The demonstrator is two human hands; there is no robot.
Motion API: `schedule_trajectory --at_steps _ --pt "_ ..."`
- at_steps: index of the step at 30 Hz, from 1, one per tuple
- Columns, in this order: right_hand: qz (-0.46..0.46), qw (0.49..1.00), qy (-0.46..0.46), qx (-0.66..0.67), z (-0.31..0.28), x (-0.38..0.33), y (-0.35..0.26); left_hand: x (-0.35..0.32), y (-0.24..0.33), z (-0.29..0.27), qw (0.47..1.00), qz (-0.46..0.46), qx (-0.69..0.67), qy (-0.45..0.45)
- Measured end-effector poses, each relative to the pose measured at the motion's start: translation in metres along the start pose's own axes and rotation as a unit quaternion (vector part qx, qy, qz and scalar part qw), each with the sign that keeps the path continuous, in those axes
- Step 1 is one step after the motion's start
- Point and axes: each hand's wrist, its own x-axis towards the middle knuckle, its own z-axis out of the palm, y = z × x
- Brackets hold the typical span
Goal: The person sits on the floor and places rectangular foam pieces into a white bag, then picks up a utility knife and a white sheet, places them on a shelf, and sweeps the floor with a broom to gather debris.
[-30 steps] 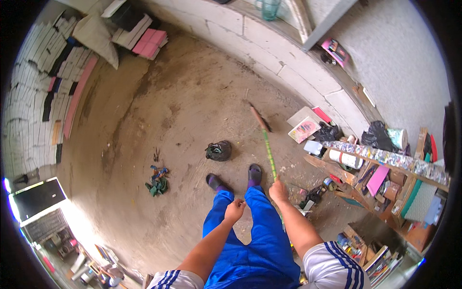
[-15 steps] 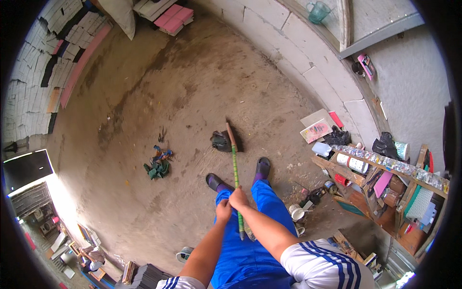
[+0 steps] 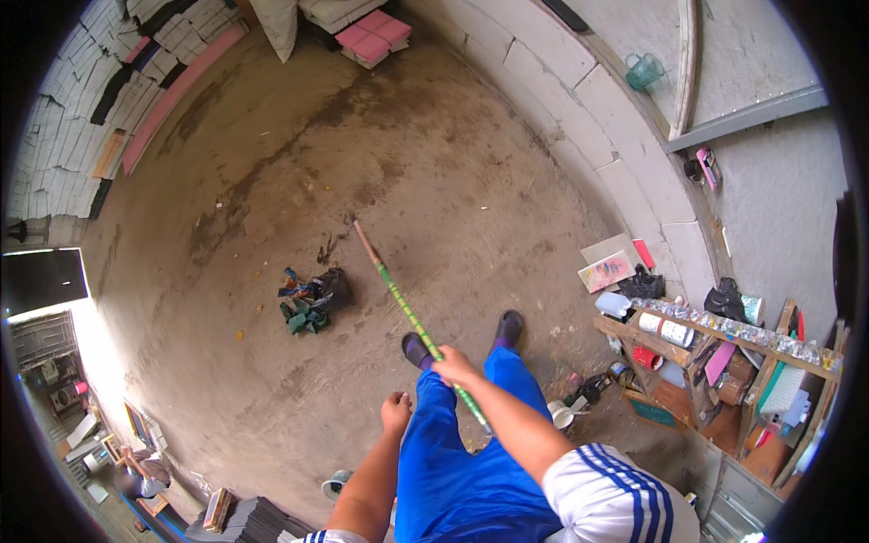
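My right hand [image 3: 454, 366] is closed round a long green-and-yellow banded stick [image 3: 407, 308], which slants across my lap. Its reddish-brown far end reaches over the floor; the frames do not show clearly what that end is. My left hand [image 3: 396, 413] hangs off the stick beside my left thigh, its fingers curled with nothing visible in them. To the left of the stick, a crumpled black plastic bag [image 3: 335, 290] lies against dark green scraps [image 3: 302, 317] and some blue and orange ones. My sandalled feet stand near the stick.
At the right stands a wooden shelf [image 3: 670, 317] with assorted items, and a white cup [image 3: 561, 414] lies near it. A block wall [image 3: 579, 118] runs along the far right. Stacked boards [image 3: 109, 118] line the upper left. A person [image 3: 145, 480] is at the lower left.
My left hand has let go of the stick. The stick's far end has swung left, and the black bag has moved left to the scraps.
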Motion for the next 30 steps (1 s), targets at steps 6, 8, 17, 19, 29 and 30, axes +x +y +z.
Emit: schedule_trajectory --at_steps 6,8,17,19,29,30 --pt "-0.124 0.949 0.252 -0.142 -0.139 -0.068 0.075 0.011 0.034 0.045 0.998 0.037 0.043 -0.036" --pt "-0.149 0.926 0.319 -0.138 -0.184 -0.083 0.073 0.001 0.061 0.061 0.997 0.050 0.027 -0.054" --pt "0.035 0.927 0.361 -0.095 -0.372 0.047 0.006 0.007 0.106 0.142 0.995 0.047 0.011 -0.093" --pt "0.028 0.941 0.316 -0.119 -0.342 0.052 -0.025 0.009 0.114 0.162 0.994 0.059 0.004 -0.093" --pt "-0.102 0.952 0.218 -0.186 -0.306 0.001 -0.043 -0.010 0.201 0.220 0.990 0.039 -0.057 -0.119" --pt "-0.117 0.928 0.266 -0.231 -0.318 0.004 -0.050 -0.009 0.202 0.220 0.991 0.041 -0.054 -0.116"
